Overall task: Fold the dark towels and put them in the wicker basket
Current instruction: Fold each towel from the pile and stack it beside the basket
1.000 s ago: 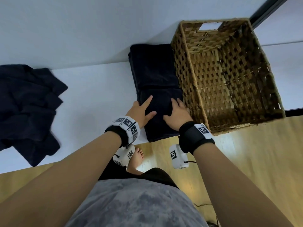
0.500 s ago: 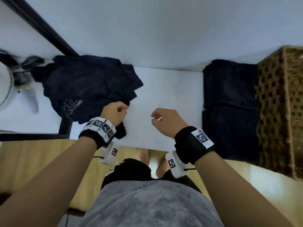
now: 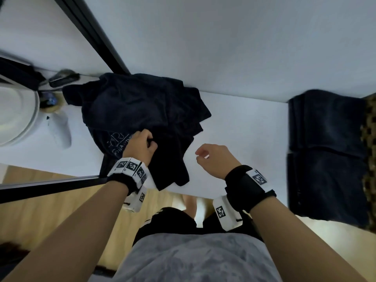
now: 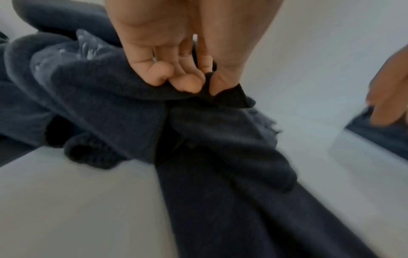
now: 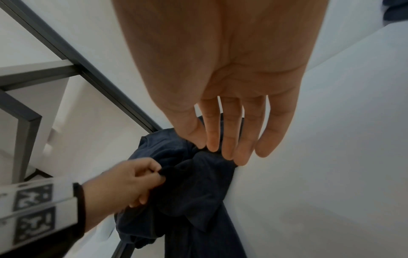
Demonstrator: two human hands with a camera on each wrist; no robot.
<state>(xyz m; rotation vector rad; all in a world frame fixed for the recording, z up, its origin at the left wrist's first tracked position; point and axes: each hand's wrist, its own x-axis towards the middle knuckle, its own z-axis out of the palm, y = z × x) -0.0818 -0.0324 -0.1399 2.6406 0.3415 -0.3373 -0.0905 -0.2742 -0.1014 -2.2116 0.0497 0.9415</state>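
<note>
A crumpled heap of dark towels (image 3: 142, 106) lies on the white table (image 3: 244, 123) at the left. My left hand (image 3: 142, 143) grips a fold of the top towel (image 4: 220, 148) near its front edge, the cloth pinched between thumb and fingers (image 4: 187, 83). My right hand (image 3: 211, 157) hovers over bare table to the right of the heap, fingers relaxed and holding nothing (image 5: 232, 139). Folded dark towels (image 3: 325, 151) lie in a stack at the right, against the wicker basket (image 3: 371, 139), of which only a sliver shows at the frame's edge.
A white round object (image 3: 16, 115) and small items sit at the far left beyond a black frame bar (image 3: 91, 35). A white wall runs behind the table. Wooden floor (image 3: 40, 210) lies below the table's front edge.
Both hands left the folded stack by the basket and moved left. My left hand has taken hold of a towel in the crumpled heap; the right hand followed, empty.
</note>
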